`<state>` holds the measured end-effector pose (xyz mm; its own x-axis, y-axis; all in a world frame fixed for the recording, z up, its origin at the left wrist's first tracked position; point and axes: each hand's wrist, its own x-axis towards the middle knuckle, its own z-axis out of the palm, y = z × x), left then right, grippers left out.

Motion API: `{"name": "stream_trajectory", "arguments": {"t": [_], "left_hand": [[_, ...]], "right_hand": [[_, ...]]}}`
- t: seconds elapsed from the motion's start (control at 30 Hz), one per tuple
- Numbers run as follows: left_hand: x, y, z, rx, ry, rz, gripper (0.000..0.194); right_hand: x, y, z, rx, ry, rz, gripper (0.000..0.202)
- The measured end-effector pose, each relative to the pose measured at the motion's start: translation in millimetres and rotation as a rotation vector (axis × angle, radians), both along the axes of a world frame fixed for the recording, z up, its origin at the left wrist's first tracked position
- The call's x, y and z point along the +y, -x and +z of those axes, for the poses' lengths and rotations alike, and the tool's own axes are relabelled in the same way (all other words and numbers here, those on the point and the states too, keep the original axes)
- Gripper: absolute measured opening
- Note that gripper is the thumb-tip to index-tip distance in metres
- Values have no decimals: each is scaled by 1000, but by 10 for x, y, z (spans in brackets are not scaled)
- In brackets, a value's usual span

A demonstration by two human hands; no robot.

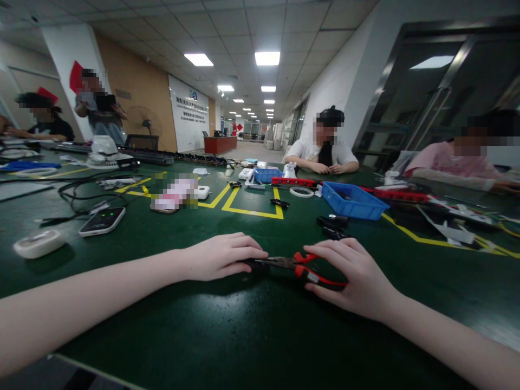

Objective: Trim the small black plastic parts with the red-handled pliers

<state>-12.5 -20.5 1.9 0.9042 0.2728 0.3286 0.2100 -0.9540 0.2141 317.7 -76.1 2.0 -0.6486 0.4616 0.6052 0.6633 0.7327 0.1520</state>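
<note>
My right hand holds red-and-black needle-nose pliers by the handles, which are spread apart. The metal jaws point left and reach the fingertips of my left hand. Those fingers are bent together over a small dark thing, mostly hidden beneath them, low over the green table. What the plier tips touch there is too small to make out. Beyond my right hand lie black parts.
Past the hands are a blue bin, a smaller blue bin, a white cable coil and black clips. At left are a phone, a device with green lights and a white roll. People sit beyond.
</note>
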Motion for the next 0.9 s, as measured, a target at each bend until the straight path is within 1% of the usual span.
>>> {"name": "stream_trajectory", "arguments": {"t": [0.23, 0.43, 0.9], "left_hand": [[-5, -5, -2, -11, -16, -7, 36], [-5, -7, -11, -20, 17, 1, 39], [-5, -10, -22, -47, 74, 39, 40]], "right_hand": [[6, 2, -4, 13, 10, 6, 47], [24, -17, -23, 41, 20, -3, 48], [41, -28, -34, 62, 43, -44, 47]]}}
